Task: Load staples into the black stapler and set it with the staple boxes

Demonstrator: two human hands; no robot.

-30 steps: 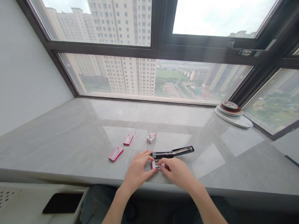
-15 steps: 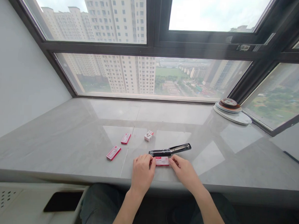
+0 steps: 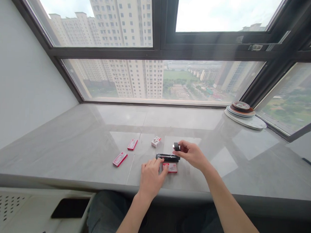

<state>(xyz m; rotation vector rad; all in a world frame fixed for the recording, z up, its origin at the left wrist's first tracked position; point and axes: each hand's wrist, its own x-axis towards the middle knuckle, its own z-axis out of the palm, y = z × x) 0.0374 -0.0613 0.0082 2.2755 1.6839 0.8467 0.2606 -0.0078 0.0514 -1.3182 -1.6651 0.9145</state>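
Head view: near the sill's (image 3: 67,154) front edge, the right hand (image 3: 191,153) pinches the upraised arm of the black stapler (image 3: 168,158); the left hand (image 3: 152,174), loosely open, touches the stapler's left end and a red-and-white box (image 3: 172,168) just in front; round flat pieces (image 3: 241,113) are stacked near the back right corner.

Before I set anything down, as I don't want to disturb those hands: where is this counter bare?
Bare patches: the counter left of the leftmost flat box, toward the wall; and between the right hand and the round stack. Crowded: around the stapler, where the left hand and another flat box bunch together.
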